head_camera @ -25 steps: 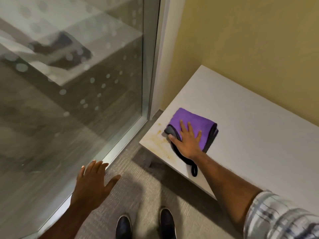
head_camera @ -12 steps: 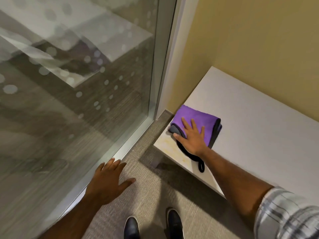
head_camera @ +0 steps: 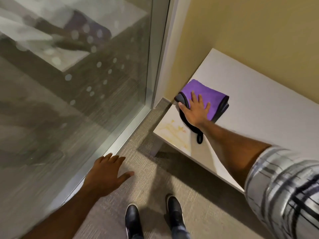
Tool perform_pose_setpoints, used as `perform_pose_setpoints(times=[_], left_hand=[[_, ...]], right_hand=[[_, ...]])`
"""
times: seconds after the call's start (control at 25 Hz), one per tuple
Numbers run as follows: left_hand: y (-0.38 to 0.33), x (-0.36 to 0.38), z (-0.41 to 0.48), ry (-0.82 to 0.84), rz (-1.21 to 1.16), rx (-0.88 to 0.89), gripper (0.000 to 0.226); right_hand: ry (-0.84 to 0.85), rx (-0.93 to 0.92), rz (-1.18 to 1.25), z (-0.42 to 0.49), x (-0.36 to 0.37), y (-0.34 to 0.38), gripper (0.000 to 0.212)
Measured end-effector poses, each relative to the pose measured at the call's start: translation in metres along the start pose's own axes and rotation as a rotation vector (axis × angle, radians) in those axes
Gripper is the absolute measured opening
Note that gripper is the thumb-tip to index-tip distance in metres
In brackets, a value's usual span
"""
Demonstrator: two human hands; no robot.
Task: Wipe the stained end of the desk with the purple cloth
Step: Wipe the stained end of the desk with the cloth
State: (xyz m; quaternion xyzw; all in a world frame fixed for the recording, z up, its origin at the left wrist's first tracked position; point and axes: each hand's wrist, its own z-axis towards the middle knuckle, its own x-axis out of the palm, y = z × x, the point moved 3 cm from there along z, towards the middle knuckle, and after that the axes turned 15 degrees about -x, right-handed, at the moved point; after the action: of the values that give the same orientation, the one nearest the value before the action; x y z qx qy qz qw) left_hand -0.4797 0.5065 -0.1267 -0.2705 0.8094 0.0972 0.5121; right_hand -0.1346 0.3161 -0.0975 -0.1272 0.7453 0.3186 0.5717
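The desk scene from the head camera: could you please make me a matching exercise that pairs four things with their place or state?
Things:
1. purple cloth
2. yellow stain
3. left hand
4. shoes

Places or states:
A. spread open in the air above the carpet, beside the glass wall
B. folded on the desk, pressed flat under the right hand
C. on the carpet at the bottom of the view
D. on the desk end nearest the glass, uncovered, in front of the cloth

Pairs: 1-B, 2-D, 3-A, 4-C

The right hand lies flat on the cloth on the desk.
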Motion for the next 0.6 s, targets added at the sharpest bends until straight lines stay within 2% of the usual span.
perform_pose_setpoints(times=[0.12,0.32,0.4,0.52,0.6], left_hand=[[-0.008,0.014,-0.001,0.039,-0.008,0.003,0.099],[-0.021,0.010,-0.007,0.061,0.042,0.048,0.093],[-0.020,0.000,-0.009,0.006,-0.006,0.044,0.092],[-0.010,-0.004,-0.012,-0.051,-0.059,-0.002,0.093],[-0.001,0.001,-0.014,-0.074,-0.081,-0.046,0.092]], right_hand=[[0.065,-0.166,-0.066,0.007,0.008,0.022,0.075],[0.134,-0.627,0.004,-0.064,0.023,0.051,0.070],[0.126,-0.612,0.040,-0.088,0.019,0.033,0.069],[0.072,-0.419,0.056,-0.080,0.006,0.009,0.076],[0.053,-0.315,0.049,-0.055,0.004,0.021,0.072]])
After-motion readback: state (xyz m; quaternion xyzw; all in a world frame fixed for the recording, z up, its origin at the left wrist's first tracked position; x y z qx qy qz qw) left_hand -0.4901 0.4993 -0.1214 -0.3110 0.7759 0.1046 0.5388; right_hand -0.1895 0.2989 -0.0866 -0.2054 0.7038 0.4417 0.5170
